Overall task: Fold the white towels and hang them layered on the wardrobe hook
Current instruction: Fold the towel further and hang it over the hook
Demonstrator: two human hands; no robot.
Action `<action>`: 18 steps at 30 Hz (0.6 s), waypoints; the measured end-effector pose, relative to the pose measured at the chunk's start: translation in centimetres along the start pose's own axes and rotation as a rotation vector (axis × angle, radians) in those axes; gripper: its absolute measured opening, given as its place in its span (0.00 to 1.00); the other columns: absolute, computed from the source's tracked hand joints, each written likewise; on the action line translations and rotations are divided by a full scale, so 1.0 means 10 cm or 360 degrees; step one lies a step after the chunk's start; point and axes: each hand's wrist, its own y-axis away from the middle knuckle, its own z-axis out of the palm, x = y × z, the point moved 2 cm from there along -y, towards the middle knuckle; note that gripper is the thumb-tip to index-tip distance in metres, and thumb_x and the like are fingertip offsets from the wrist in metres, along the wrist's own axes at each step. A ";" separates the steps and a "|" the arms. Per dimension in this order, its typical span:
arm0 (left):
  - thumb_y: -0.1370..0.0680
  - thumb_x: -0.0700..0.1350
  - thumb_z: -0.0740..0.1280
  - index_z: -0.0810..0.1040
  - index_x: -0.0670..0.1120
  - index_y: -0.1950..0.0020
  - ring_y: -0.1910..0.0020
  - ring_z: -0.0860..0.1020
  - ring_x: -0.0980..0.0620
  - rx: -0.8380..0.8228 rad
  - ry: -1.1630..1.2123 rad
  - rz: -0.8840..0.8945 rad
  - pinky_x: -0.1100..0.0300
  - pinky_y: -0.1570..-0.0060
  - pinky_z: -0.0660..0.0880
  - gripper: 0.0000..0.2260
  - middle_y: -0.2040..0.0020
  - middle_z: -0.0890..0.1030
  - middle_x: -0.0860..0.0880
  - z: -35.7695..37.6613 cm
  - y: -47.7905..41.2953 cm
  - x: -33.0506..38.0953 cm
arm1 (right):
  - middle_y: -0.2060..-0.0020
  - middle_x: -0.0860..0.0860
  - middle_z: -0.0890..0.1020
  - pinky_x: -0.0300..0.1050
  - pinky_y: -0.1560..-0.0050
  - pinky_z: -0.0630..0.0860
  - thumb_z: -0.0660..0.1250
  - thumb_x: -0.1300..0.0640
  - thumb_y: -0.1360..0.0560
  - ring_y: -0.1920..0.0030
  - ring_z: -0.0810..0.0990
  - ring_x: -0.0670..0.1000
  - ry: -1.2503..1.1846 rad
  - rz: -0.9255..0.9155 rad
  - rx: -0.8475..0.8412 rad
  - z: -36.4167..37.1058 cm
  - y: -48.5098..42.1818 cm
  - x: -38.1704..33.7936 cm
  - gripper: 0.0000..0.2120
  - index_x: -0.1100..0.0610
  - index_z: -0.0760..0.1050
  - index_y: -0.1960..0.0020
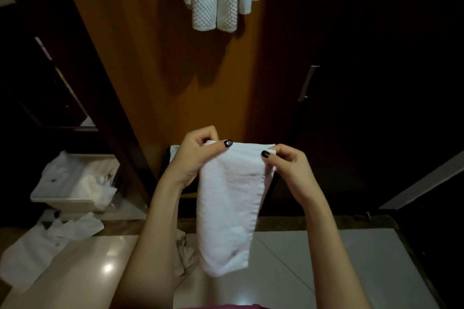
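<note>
Both hands' grip pinches the fluffy folded white towel [232, 198].

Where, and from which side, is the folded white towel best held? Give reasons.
At its two top corners, one from each side, as the left hand and right hand pinch it. The folded white towel is a long limp strip; a taut top edge probably lets it hang straight.

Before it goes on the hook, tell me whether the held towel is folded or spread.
Folded: the towel hangs as a narrow layered strip, left hand and right hand pinching its top corners.
</note>
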 end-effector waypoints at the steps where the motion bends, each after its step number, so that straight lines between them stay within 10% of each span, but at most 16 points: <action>1: 0.29 0.45 0.73 0.69 0.51 0.71 0.70 0.65 0.61 0.0048 -0.0160 0.0017 0.69 0.70 0.62 0.15 0.70 0.68 0.56 -0.03 0.01 0.02 | 0.62 0.49 0.82 0.36 0.56 0.75 0.69 0.62 0.24 0.59 0.80 0.45 0.0031 -0.0033 0.0036 0.00 0.00 -0.02 0.08 0.64 0.78 0.60; 8: 0.26 0.37 0.73 0.77 0.38 0.65 0.64 0.71 0.59 0.0151 -0.0624 0.0230 0.68 0.61 0.66 0.09 0.63 0.73 0.51 -0.08 0.13 0.04 | 0.70 0.51 0.77 0.39 0.65 0.73 0.70 0.60 0.24 0.66 0.76 0.47 0.0194 -0.0220 0.0248 0.01 0.10 -0.20 0.11 0.65 0.76 0.61; 18: 0.27 0.39 0.74 0.74 0.50 0.65 0.58 0.76 0.60 0.0323 -0.0664 0.0161 0.68 0.56 0.71 0.12 0.59 0.78 0.57 -0.04 0.11 -0.05 | 0.64 0.55 0.78 0.49 0.61 0.75 0.73 0.63 0.26 0.62 0.77 0.51 0.0350 -0.0316 0.0537 -0.01 0.26 -0.31 0.08 0.59 0.74 0.58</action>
